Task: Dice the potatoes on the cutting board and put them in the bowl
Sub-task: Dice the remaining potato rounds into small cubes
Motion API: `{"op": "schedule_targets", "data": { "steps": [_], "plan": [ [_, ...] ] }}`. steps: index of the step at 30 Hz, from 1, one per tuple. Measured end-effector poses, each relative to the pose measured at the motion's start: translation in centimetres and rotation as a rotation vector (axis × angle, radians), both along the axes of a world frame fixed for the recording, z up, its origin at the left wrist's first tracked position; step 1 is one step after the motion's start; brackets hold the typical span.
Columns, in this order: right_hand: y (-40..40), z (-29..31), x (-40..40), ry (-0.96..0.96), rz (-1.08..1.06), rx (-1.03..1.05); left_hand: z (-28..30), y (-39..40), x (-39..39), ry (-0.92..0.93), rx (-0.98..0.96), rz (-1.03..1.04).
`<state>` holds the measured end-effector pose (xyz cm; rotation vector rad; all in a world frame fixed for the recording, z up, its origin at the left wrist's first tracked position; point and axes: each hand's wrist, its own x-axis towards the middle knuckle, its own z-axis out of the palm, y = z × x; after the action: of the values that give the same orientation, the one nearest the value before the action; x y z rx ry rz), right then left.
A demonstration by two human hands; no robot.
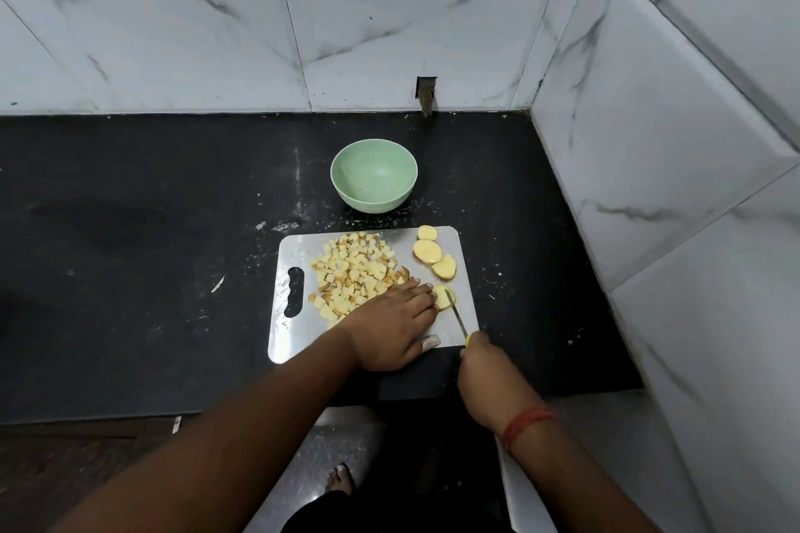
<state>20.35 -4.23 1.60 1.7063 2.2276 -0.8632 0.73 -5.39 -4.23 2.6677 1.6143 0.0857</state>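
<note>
- Cutting board (pixel 463 329): pale, handle slot at its left end; lies on the black counter (pixel 130 229), near the person.
- Diced potato (pixel 353 273): heap of small cubes on the left and middle of the board; not yet moved to the bowl.
- Potato slices (pixel 427 251): three rounds in a row along the board's far right edge, uncut.
- Slice under the knife (pixel 445 296): right of the left fingertips, blade across it.
- Left hand (pixel 391 325): laid flat, fingers straight, tips pressing the slice's left edge.
- Right hand (pixel 478 353): curled round the yellow handle of the knife (pixel 456 318), blade pointing away towards the slice.
- Bowl (pixel 374 175): green, empty, on the counter just beyond the board.
- Judgement, step in hand: cutting this slice into strips, then cubes. Best done with the left fingertips drawn back from the blade line, even parallel cuts, then a quarter turn and crosscuts matching the heap's cube size.
- Judgement, progress: roughly halfway; four slices remain, then transfer.
</note>
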Motion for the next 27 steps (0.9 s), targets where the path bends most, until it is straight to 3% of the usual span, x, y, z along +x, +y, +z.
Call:
{"op": "schedule_targets", "data": {
  "steps": [11, 27],
  "plan": [
    [1.4, -0.2, -2.5, -0.064, -0.023, -0.061, 0.1, 0.1, 0.1, -0.01, -0.024, -0.003],
    [-1.5, -1.2, 0.8, -0.049, -0.016, -0.077, 0.3, 0.3, 0.3, 0.0, -0.029, -0.02]
  ]
}}
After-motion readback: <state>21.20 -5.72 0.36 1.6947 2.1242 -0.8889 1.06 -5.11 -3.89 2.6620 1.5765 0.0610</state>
